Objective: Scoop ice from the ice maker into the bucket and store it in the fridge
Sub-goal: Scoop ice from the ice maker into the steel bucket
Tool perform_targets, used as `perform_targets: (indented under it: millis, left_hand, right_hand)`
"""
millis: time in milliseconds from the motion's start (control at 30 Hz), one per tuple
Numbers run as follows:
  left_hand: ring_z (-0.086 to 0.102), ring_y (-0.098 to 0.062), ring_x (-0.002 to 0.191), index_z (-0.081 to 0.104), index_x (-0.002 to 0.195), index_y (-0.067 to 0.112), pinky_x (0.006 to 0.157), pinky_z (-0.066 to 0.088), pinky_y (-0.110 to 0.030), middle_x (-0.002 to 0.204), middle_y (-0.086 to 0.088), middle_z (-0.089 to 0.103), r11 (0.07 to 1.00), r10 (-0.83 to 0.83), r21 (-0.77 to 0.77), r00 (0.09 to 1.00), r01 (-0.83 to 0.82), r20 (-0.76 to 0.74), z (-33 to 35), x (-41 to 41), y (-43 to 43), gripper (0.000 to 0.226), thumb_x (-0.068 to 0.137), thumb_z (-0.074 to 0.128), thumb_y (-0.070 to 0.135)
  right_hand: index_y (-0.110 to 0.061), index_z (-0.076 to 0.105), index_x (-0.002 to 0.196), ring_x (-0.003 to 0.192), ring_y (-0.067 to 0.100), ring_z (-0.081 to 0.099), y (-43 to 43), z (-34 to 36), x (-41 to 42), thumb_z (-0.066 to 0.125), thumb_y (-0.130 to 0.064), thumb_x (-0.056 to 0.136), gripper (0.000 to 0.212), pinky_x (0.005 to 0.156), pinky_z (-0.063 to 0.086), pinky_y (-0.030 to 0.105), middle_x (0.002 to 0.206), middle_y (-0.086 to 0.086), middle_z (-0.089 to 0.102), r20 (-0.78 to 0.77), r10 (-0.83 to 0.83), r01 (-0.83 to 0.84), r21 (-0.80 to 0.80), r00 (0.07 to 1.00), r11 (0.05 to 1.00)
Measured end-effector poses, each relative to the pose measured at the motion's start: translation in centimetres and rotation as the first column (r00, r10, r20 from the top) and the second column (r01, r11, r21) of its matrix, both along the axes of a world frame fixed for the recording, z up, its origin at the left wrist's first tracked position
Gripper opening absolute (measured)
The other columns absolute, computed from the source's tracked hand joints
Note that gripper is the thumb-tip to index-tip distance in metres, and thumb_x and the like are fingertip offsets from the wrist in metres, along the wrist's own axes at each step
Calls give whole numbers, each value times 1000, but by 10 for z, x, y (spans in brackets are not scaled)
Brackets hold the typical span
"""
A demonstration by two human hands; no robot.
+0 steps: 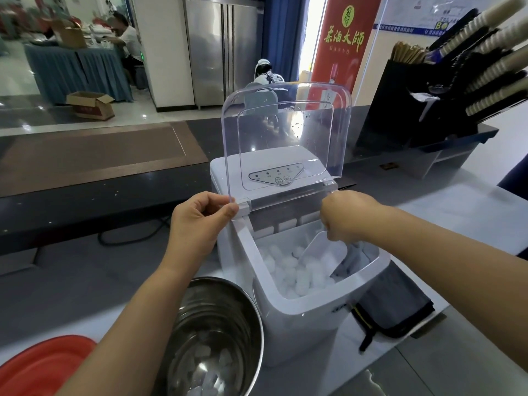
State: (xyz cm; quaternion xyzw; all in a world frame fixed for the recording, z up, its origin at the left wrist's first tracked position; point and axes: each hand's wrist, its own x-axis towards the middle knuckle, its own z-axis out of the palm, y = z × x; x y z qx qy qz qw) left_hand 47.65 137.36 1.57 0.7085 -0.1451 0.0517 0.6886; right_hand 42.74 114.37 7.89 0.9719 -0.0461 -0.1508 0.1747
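Note:
A white ice maker (300,318) stands on the counter with its clear lid (285,138) raised upright. My left hand (200,221) pinches the lid's lower left edge near the hinge. Inside the bin lie several pieces of ice (291,272). My right hand (347,217) reaches into the bin and grips the handle of a translucent scoop (320,250), whose blade rests among the ice. A steel bucket (228,301) sits to the left of the machine, under my left forearm, with some ice (205,364) at its bottom.
A red lid or tray (43,367) lies at the lower left. A dark grey pouch (397,304) sits right of the machine. A black rack of paper cups (457,81) stands at the back right. A steel fridge (223,47) stands across the room.

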Motion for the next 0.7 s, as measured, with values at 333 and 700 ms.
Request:
perform_targets:
  millis: [333,700]
  left_hand:
    - [62,-15,74,71,79,25,72,56,-23,84,-10,72,1000,-4,8,1000,4,16,0,1,0,12,80,73,14]
    - [56,-20,70,71,80,23,71,57,-37,86,-26,66,997,-27,77,998,23,52,3,1,4,5,80,73,18]
  right_hand:
    - [-11,51,60,60,24,46,8,-2,2,56,-8,78,19,51,37,22,59,2,41,-32,8,-5,85,999,996]
    - [-13,64,81,72,22,45,13,-1,0,55,-19,87,13,47,33,22,77,7,49,-153,77,-59,118,985,991]
